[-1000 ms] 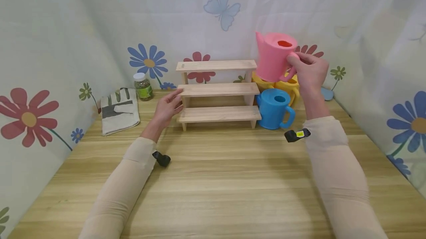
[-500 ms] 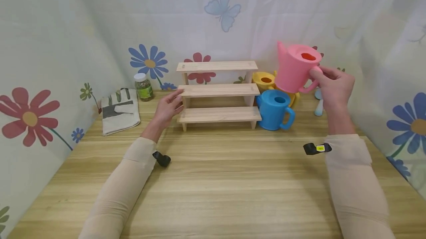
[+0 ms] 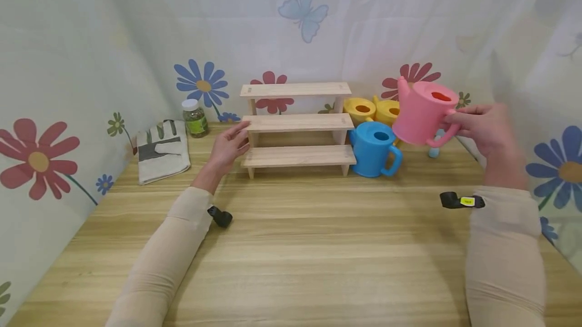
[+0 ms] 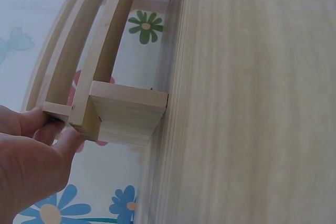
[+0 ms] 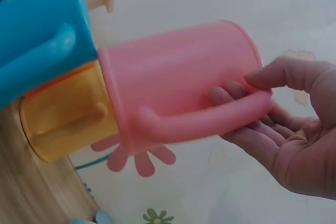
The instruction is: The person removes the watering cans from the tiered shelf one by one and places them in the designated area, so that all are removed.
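Note:
A pink watering can [image 3: 420, 114] hangs above the table at the right, tilted a little, spout to the left. My right hand [image 3: 486, 127] pinches its handle [image 5: 210, 121] near the top, thumb on one side and fingers on the other. On the far left of the three-step wooden stand [image 3: 297, 122], my left hand [image 3: 229, 149] holds the end of a board; in the left wrist view thumb and fingers [image 4: 47, 129] lie about that end. Beside the stand stands a blue watering can [image 3: 373, 150], with two yellow watering cans [image 3: 360, 109] behind it.
A folded work glove [image 3: 163, 152] and a jar with a white lid [image 3: 195, 119] lie to the left of the stand. A small pale blue tool [image 3: 434, 152] is partly hidden behind the pink can. A flowered curtain [image 3: 300, 64] closes off the back and sides.
My right hand has carried the pink watering can to the right and lower, away from the stand, uncovering the yellow cans' tops. My left hand has stayed at the stand.

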Tool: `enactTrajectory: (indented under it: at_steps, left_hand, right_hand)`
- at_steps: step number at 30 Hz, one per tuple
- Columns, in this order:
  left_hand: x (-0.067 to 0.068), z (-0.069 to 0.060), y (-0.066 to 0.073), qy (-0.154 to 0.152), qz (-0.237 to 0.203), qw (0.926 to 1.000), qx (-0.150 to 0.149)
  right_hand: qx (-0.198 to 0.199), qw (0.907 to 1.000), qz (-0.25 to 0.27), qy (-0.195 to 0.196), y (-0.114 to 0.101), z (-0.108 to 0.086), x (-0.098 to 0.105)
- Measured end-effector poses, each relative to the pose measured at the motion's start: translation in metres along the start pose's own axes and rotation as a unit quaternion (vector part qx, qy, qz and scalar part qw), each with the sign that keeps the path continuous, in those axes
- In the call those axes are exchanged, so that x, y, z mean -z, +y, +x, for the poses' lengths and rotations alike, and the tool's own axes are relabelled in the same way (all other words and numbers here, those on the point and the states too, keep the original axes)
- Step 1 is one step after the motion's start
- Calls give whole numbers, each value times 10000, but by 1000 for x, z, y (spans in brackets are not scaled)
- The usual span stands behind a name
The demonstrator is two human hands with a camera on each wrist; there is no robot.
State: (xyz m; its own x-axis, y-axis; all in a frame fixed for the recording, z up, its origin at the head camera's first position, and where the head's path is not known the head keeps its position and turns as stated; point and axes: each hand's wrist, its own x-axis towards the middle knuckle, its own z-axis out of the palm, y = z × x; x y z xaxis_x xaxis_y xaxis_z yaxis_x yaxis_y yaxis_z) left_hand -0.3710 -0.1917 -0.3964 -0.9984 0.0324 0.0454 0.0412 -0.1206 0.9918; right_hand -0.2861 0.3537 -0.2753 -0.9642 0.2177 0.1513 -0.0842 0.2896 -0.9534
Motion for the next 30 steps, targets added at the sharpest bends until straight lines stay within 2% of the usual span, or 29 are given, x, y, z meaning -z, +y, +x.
enactTrajectory:
  at_steps: [5, 10, 15, 19, 23, 30]
  left_hand:
    - [0, 0, -1, -13, 56, 10000, 43]
    - [0, -1, -1, 4, 65, 10000, 71]
    - [0, -1, 1, -24, 110, 9999, 60]
    - [-1, -2, 2, -52, 89, 9999, 54]
    - [-1, -2, 1, -39, 103, 9999, 62]
    - [-1, -2, 2, 0, 85, 9999, 62]
  right_hand:
    - [-36, 9965, -305, -774, 5, -2, 18]
    - [-80, 9893, -881, -1156, 10, -2, 28]
    - [-217, 9775, -1359, -1599, 16, 1, 28]
    - [-272, 9719, -1514, -1780, 23, 4, 27]
    - [-387, 9720, -1358, -1877, 35, 9, 27]
    - [-577, 9638, -1773, -1905, 49, 18, 22]
